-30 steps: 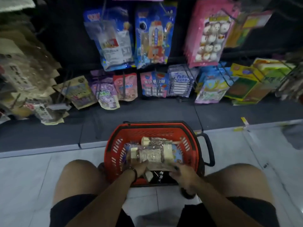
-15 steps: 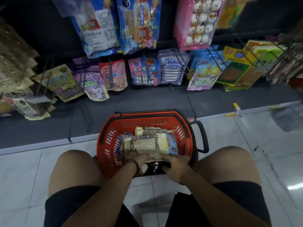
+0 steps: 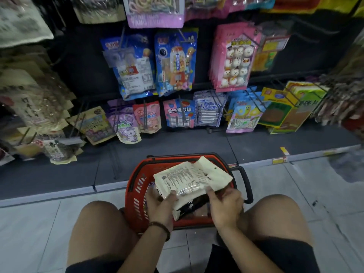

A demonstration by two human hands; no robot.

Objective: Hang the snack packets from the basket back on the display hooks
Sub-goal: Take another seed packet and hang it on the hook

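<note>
Our left grip (image 3: 162,201) and right grip (image 3: 224,205) both pinch the cream packets (image 3: 193,180) over the basket's (image 3: 134,186) near edge; fanned loosely, one could slip back in before reaching the display hooks (image 3: 182,109).

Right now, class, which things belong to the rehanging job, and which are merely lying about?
Job: cream packet, held by left hand and right hand; black packet beneath; red basket.
Lying about: pink packets, already hung; yellow tag.
</note>
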